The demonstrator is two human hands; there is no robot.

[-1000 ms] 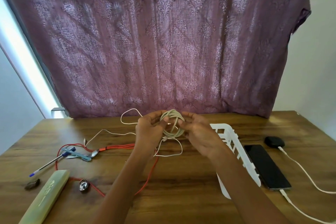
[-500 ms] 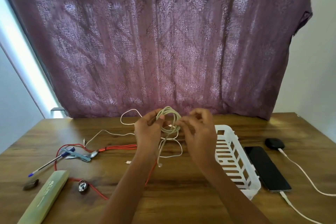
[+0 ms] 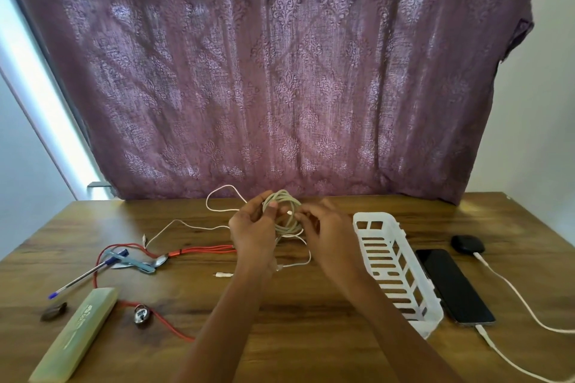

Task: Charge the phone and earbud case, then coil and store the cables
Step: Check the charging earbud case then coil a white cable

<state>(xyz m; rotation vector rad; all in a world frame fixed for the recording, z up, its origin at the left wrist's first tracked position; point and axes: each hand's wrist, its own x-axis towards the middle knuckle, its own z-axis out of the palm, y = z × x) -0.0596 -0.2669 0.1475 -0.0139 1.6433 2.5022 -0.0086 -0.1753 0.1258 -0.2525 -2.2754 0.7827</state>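
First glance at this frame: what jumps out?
The left hand and right hand hold a white cable coil above the table, before a patterned purple curtain. At right, a white slotted basket lies beside a black phone and earbud case, both plugged in. A red cable sprawls at left.

Wooden table, pretty cluttered. On the left, a red cable snakes past a pen, a spoon, a padlock, a long green box and 1 small dark lump. A thin white wire loops at the back. Right side has a white basket, a phone just beside it and an earbud case behind the phone, with 2 white cables plugged into them.
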